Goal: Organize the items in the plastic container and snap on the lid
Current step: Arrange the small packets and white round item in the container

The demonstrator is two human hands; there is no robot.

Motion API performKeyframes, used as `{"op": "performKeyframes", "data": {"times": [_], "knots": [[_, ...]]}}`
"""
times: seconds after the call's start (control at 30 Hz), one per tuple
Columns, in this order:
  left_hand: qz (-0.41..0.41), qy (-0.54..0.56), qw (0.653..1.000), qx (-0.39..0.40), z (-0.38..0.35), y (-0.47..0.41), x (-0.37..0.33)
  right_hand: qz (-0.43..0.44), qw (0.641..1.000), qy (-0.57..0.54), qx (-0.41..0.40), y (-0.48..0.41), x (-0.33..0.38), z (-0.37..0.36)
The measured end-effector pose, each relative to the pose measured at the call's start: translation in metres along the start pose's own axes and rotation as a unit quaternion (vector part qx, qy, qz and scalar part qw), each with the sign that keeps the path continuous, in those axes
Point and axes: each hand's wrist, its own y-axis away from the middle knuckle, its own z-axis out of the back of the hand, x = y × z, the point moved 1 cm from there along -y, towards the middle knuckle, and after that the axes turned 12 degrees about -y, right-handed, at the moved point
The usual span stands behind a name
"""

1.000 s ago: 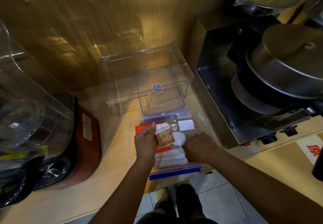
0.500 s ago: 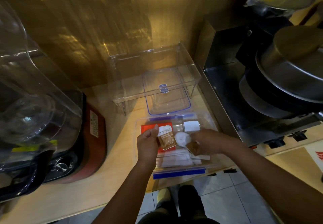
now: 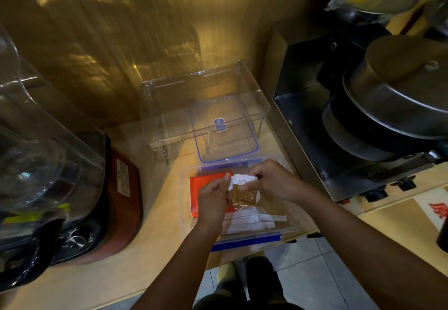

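Note:
A clear plastic container (image 3: 294, 229) with blue clips sits at the counter's front edge. Inside lie a red packet (image 3: 206, 188) on the left and several white packets (image 3: 252, 223) near the front. Above the container both hands hold a small brown sachet with a white label (image 3: 244, 193). My left hand (image 3: 213, 200) pinches its left edge and my right hand (image 3: 274, 181) pinches the label's right end. The clear lid with a blue rim (image 3: 225, 135) lies flat just behind the container, partly under an acrylic stand.
A clear acrylic stand (image 3: 201, 106) rises behind the lid. A steel appliance with a round lidded pan (image 3: 392, 96) fills the right side. At the left stands a blender with a clear cover (image 3: 48, 169). The counter's edge and tiled floor lie below.
My right hand came up from the container's right side and took hold of the sachet's label. The sachet now hangs between both hands, a little farther back.

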Motion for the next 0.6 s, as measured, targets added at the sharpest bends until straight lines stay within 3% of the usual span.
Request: {"op": "performKeyframes", "data": {"times": [0.4, 0.6], "knots": [[0.01, -0.037, 0.999, 0.02, 0.002, 0.001, 0.007, 0.026, 0.994, 0.109, 0.004, -0.007, -0.006, -0.015], [-0.008, -0.07, 0.997, 0.039, 0.001, 0.002, 0.006, 0.016, 0.997, 0.07, 0.022, -0.005, -0.01, -0.013]]}}
